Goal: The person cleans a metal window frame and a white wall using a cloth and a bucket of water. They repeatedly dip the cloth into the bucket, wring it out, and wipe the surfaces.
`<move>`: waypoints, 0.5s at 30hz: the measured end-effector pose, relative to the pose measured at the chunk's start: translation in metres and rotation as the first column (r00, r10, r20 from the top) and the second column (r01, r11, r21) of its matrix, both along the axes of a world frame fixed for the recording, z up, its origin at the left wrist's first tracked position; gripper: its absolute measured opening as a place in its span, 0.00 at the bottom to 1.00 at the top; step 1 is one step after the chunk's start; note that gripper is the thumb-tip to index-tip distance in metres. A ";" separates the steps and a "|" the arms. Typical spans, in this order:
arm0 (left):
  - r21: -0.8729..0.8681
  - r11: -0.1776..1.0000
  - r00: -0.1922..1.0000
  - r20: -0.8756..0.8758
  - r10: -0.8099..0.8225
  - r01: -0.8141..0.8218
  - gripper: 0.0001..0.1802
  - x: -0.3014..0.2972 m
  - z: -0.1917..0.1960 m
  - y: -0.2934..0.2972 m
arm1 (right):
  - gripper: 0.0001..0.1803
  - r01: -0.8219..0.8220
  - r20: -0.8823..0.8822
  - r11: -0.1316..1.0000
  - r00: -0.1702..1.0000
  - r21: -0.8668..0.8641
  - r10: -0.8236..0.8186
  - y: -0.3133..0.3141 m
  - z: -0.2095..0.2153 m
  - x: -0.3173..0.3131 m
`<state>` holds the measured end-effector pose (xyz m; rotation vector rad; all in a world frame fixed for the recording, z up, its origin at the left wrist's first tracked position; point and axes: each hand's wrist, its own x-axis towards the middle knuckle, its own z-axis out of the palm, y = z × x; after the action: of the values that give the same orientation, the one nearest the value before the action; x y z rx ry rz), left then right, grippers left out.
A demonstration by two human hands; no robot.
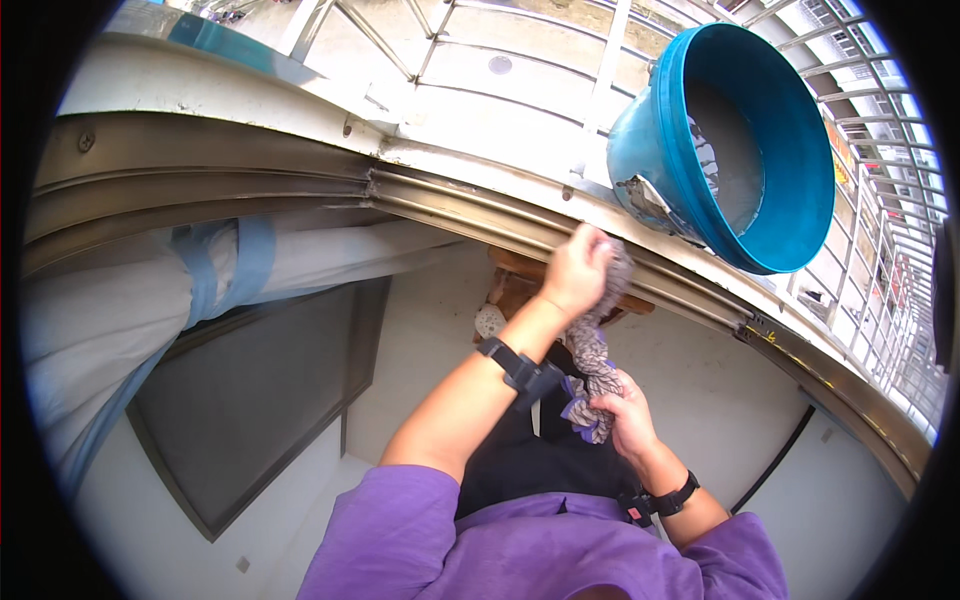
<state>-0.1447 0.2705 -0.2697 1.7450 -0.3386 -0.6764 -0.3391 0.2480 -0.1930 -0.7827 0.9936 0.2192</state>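
Observation:
My left hand [575, 270] presses the upper end of a grey-and-purple rag [592, 358] against the metal window track [480, 215]. The rag hangs down from there in a twisted strip. Its lower end is bunched in my right hand [625, 412], held close to my chest. Both wrists wear black straps. A blue plastic bucket [655, 150] with water in it sits on the ledge just beyond the track, to the right of my left hand.
White window bars [600, 70] run behind the bucket, with a concrete ledge below them. A tied-back white curtain with a blue band [215, 265] hangs at the left. A dark panel [255, 385] lies below it. A wooden piece [515, 280] shows under the track.

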 end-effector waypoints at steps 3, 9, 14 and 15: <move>-0.444 0.886 0.844 -0.519 -0.134 -0.133 0.04 -0.043 0.026 -0.005 | 0.20 0.054 -0.006 0.998 0.999 -0.024 -0.054 0.005 0.017 -0.005; -0.381 0.833 0.659 -0.752 -0.028 -0.400 0.05 -0.059 0.093 0.072 | 0.14 0.026 0.044 0.996 0.999 -0.086 -0.022 -0.018 0.067 -0.027; -0.598 0.741 0.868 -0.495 -0.041 -0.306 0.04 -0.015 0.213 0.051 | 0.14 0.330 0.414 0.906 0.888 -0.266 -0.202 -0.071 0.149 -0.017; -0.652 0.715 0.899 -0.431 -0.074 -0.254 0.04 -0.006 0.240 0.036 | 0.16 0.393 0.501 0.870 0.840 -0.297 -0.209 -0.085 0.170 -0.012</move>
<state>-0.1508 0.3068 -0.0293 0.8398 -0.1563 -0.7176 -0.3515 0.1632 -0.0229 -0.9654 0.7006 -0.4486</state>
